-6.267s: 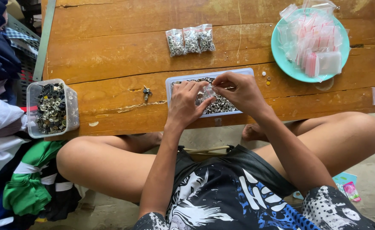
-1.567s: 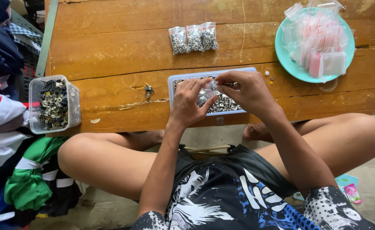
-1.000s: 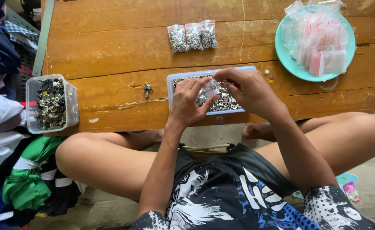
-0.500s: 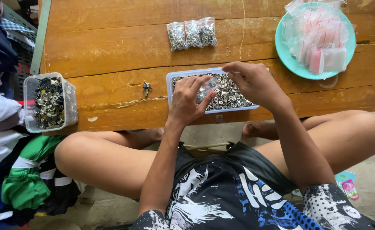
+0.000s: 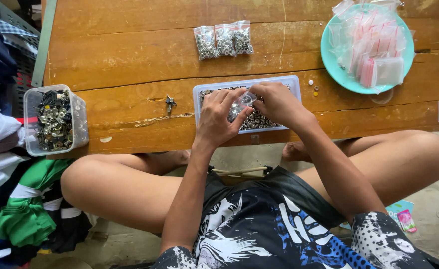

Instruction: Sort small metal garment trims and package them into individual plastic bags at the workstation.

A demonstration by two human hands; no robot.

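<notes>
Right hand back leftward; small clear bag between both hands' fingers

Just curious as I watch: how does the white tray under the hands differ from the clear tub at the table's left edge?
The white tray is shallow, opaque and lies in front of the person, with both hands over it. The clear tub is deeper, see-through and sits untouched, overhanging the table's left edge. Both hold small metal parts.

You're sitting cross-legged at a low, worn wooden table in what looks like a home workshop: tubs of small metal fittings, three filled zip bags, a plate of empty bags, and folded clothes piled on the floor beside you.
</notes>
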